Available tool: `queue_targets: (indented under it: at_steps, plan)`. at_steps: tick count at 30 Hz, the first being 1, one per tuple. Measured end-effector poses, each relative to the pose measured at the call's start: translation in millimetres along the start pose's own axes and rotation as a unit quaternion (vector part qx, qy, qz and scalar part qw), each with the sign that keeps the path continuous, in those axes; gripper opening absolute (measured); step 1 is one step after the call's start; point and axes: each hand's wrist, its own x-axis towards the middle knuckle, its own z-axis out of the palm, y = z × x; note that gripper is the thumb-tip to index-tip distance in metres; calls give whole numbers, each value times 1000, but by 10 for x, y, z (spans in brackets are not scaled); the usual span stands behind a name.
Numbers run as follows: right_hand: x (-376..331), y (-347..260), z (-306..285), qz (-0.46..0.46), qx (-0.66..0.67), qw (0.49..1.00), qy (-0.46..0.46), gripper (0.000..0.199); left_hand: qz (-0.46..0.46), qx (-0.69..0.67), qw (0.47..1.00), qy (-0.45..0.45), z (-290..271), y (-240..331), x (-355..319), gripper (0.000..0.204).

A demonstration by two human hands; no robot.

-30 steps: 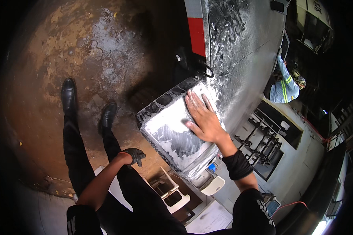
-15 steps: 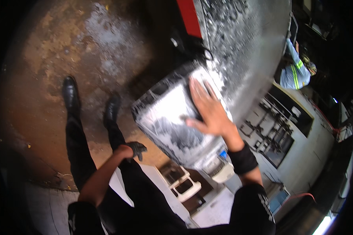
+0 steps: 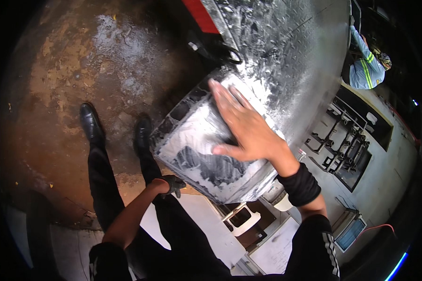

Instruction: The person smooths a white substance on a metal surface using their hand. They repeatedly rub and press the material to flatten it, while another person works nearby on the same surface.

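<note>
My bare right hand (image 3: 246, 133) lies palm down on a boxy, dark-edged part (image 3: 206, 161). Its fingers are stretched out and slightly blurred, with the thumb spread to one side. White powder coats the part's broad face, except for a smeared dark patch around its middle. Open ribbed cells show along the far-left edge. My left hand (image 3: 176, 186), in a dark glove, hangs by my leg below the part's left corner. Its fingers are extended and nothing shows in them. A black wristband circles my right wrist.
A powder-dusted metal tread-plate surface (image 3: 286, 56) extends beyond the part, with a red edge panel (image 3: 200, 16). Dark brackets (image 3: 344, 147) are at right. A cream plastic frame (image 3: 246, 222) lies below the part. A person in a light-blue reflective shirt (image 3: 368, 70) stands at far right.
My right hand has shifted slightly left and up in the picture, still flat on the powdered part. The view has turned slightly; my left hand stays beside my leg.
</note>
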Motion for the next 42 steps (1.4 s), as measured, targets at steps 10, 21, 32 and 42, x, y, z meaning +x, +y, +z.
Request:
queue_targets:
  at_steps: [10, 21, 32, 42]
  plan:
    - [61, 24, 89, 5, -8, 998, 67, 79, 28, -78, 991, 101, 242, -1016, 730, 53]
    - [-63, 124, 19, 13, 15, 1000, 14, 84, 40, 58, 994, 80, -15, -577, 433, 50]
    - [-405, -49, 59, 10, -28, 999, -41, 92, 25, -306, 923, 232, 257, -1508, 739, 30]
    - [-408, -326, 155, 166, -99, 981, 8, 73, 7, -66, 973, 220, 148, -565, 184, 26]
